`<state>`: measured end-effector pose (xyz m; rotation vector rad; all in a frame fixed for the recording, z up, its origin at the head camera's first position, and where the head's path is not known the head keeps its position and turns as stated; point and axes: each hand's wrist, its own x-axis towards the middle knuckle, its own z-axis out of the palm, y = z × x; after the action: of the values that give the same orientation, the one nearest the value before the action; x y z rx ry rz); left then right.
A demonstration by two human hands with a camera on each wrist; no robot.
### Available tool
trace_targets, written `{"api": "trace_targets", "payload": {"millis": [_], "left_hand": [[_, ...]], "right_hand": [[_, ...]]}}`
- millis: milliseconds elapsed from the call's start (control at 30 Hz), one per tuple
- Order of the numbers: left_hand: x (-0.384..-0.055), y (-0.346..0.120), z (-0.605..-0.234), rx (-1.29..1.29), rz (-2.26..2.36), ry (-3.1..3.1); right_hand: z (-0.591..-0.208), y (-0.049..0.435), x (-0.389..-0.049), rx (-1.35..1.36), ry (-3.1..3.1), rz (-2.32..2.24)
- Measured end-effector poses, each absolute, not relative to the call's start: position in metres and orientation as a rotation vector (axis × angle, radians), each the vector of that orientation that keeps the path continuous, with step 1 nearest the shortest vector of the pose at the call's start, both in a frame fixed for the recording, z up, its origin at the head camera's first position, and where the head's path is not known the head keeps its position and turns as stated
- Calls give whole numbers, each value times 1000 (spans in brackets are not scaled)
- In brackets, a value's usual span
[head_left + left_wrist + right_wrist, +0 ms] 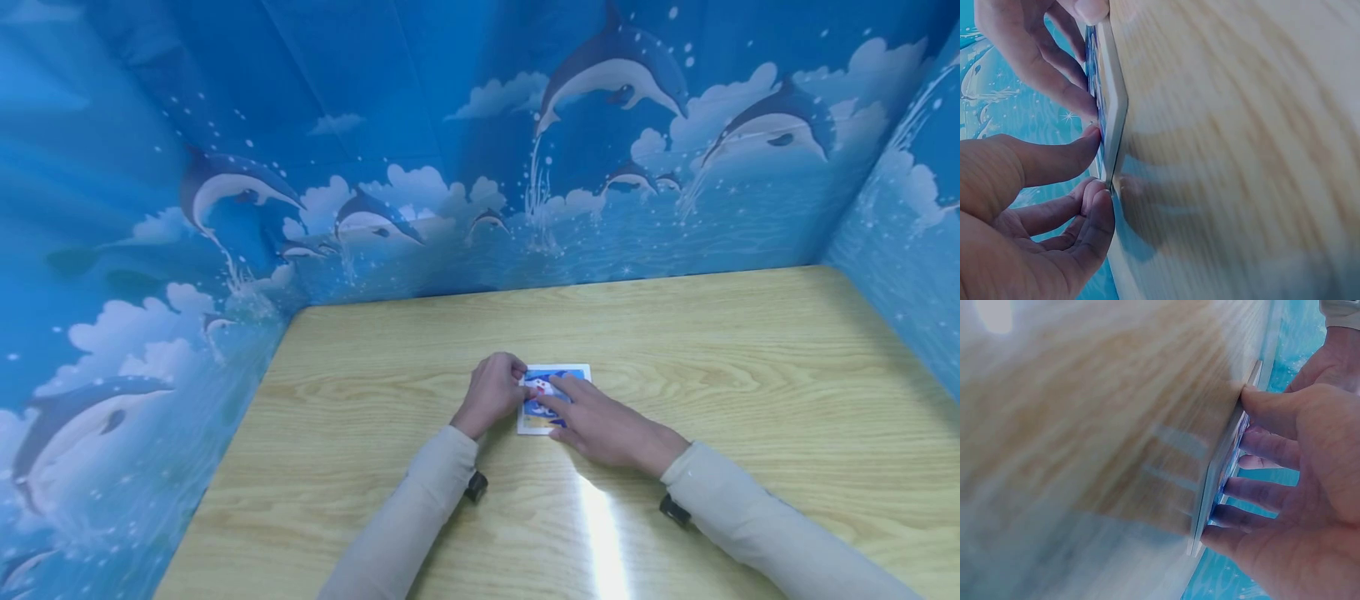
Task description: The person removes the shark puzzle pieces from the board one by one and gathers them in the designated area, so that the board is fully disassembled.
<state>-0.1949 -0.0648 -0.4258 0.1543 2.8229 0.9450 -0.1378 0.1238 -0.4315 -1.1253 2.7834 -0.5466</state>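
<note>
Picture board (534, 411) flat on table (360, 408); near-square, long axis unclear, sandy strip (542, 422) nearward. Left hand (495, 390) pinches left edge; right hand's (606, 423) fingers spread across it.

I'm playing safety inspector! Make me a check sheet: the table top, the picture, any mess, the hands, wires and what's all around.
Surface: wood-grain table, with a bright streak of glare near the front.
Job's things: one picture with a white border, on the table, partly hidden by fingers.
Clutter: nothing seen.
Left hand: thumb on the picture's face, curled fingers at its left edge.
Right hand: fingers spread over the picture, fingertips touching it.
Cables: nothing seen.
Surroundings: blue backdrop with leaping dolphins and clouds.
</note>
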Motion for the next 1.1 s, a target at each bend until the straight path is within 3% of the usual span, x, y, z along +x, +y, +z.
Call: {"api": "trace_targets", "payload": {"millis": [1100], "left_hand": [[-197, -62, -424, 55, 954, 2808]], "right_hand": [[-433, 125, -139, -1106, 2768, -567]]}}
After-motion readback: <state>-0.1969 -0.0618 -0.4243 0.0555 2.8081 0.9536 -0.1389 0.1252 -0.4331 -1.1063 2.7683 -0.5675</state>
